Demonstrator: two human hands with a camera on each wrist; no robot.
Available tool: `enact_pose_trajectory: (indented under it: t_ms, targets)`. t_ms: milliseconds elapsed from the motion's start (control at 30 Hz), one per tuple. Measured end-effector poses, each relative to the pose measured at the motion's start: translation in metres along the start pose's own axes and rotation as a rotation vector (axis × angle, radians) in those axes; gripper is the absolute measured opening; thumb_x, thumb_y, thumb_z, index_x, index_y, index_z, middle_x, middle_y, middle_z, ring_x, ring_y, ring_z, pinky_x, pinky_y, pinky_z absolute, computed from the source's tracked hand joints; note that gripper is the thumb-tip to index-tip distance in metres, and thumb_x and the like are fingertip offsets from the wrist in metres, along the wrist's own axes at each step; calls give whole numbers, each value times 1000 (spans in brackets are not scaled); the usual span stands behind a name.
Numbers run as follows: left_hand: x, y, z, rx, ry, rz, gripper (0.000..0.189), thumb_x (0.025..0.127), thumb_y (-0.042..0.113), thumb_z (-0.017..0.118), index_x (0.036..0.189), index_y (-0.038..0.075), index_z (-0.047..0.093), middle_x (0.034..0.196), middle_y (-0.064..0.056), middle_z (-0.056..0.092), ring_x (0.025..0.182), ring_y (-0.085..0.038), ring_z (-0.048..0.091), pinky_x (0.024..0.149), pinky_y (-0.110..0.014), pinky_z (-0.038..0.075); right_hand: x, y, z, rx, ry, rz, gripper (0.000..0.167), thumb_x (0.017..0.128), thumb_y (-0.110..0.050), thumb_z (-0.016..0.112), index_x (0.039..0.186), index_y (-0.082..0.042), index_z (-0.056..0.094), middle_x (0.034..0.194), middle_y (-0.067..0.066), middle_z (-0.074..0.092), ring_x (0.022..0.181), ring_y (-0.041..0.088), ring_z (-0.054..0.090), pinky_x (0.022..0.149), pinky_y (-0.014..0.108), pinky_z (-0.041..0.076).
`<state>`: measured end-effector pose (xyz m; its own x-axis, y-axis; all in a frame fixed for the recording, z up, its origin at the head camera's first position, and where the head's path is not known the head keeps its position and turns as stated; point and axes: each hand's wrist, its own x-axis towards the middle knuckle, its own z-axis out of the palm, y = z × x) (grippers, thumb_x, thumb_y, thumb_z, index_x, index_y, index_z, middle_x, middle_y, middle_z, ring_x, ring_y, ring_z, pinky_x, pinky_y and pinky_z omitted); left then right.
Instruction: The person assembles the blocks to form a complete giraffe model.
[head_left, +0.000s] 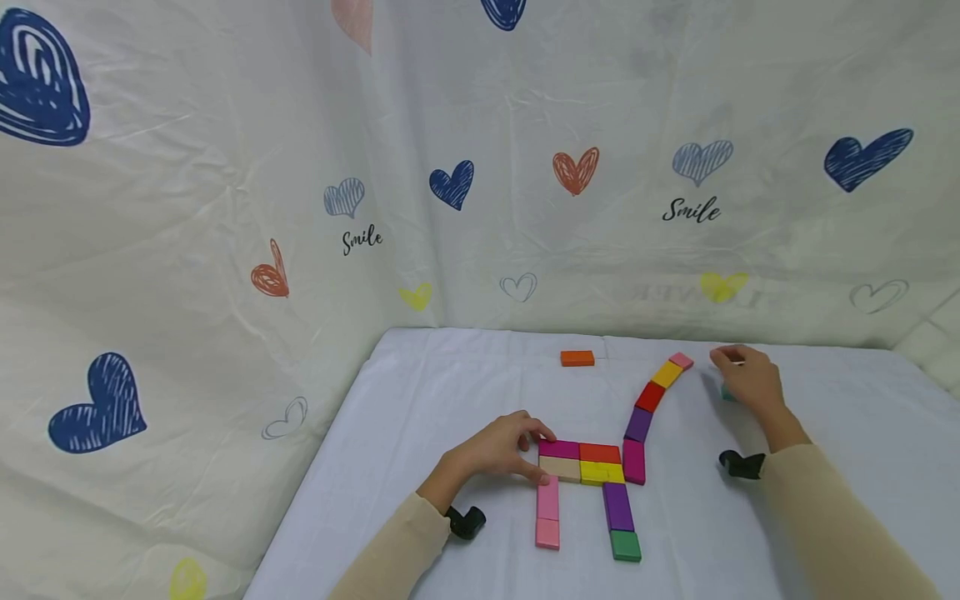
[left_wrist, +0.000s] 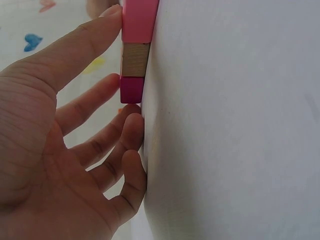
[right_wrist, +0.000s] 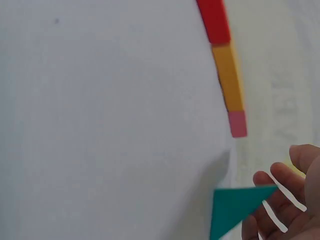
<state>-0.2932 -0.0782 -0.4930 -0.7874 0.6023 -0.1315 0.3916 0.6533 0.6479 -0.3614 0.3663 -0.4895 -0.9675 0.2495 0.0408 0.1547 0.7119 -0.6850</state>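
Note:
Flat coloured blocks form a long-necked, two-legged figure. My left hand (head_left: 498, 446) is at the left end of its body, fingers spread and slightly bent. Its thumb tip rests by the upper pink block (head_left: 548, 500), and the index fingertip touches the magenta block (head_left: 559, 449). Between them lies the beige block (head_left: 559, 469). My right hand (head_left: 752, 385), fingers loosely curled, hovers right of the small pink block (head_left: 681, 361) at the neck's tip. In the right wrist view a teal triangular block (right_wrist: 235, 205) overlaps its fingers; most of it is hidden in the head view.
An orange block (head_left: 577, 358) lies apart near the table's back edge. Purple (head_left: 618, 507) and green (head_left: 626, 546) blocks make the right leg. A patterned cloth (head_left: 637, 108) hangs behind the white table (head_left: 450, 375). Black wrist cameras (head_left: 467, 523) sit under both wrists.

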Motion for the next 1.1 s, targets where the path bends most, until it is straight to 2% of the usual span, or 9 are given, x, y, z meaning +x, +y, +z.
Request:
enact_pose_trajectory:
  t_ms: [167,367,500,633,700,867,967,1100]
  targets:
    - [-1,1,-1,-2,0,1,53,78,37,90,125,33,66,112,12,59,98,-5,55,77,-19,51,-8,13,-16,21,-37,14,67,106,-52,37,146,2,46,149,31,44,134,52,41,98,66,41]
    - [-2,2,-2,-2,-1,4,53,78,38,90,125,32,66,112,13,60,99,-7,55,79,-19,51,-22,26,-26,22,-188,-38,70,106,-52,41,150,2,41,152,35,38,133,54,39,95,62,41]
    - [-1,1,-1,3,-3,10,53,78,38,90,126,32,66,112,12,60,98,-6,55,78,-18,51,-26,29,-27,13,-234,-50,71,105,-49,50,150,4,39,147,36,41,126,51,45,87,48,47]
    - [0,0,-1,5,-6,13,53,78,38,89,126,32,66,111,12,60,98,-6,55,78,-18,51,-28,31,-26,-19,-194,-80,68,103,-45,56,146,7,43,139,36,49,119,48,51,77,31,46]
    - [0,0,-1,6,-6,14,53,78,38,89,126,32,66,111,12,59,98,-5,55,79,-18,51,-28,31,-25,-32,-179,-85,68,103,-45,57,144,7,45,136,36,51,117,48,52,75,29,46]
    - [0,0,-1,2,-9,14,53,78,38,90,125,32,66,112,13,59,99,-5,55,79,-19,51,-26,30,-23,-65,-187,-62,68,102,-44,58,142,9,45,132,37,52,112,47,53,76,34,49]
    - [0,-1,-1,-2,-9,11,53,78,38,90,125,33,66,112,13,59,99,-5,55,79,-19,51,-26,28,-22,-77,-210,-47,72,102,-45,59,145,9,40,134,39,50,113,50,52,81,45,53]
    - [0,-2,0,-2,-7,9,53,78,38,89,125,34,66,111,13,59,99,-5,55,79,-19,51,-24,24,-20,-95,-263,-16,80,100,-46,61,149,11,32,139,41,43,117,54,48,92,59,50]
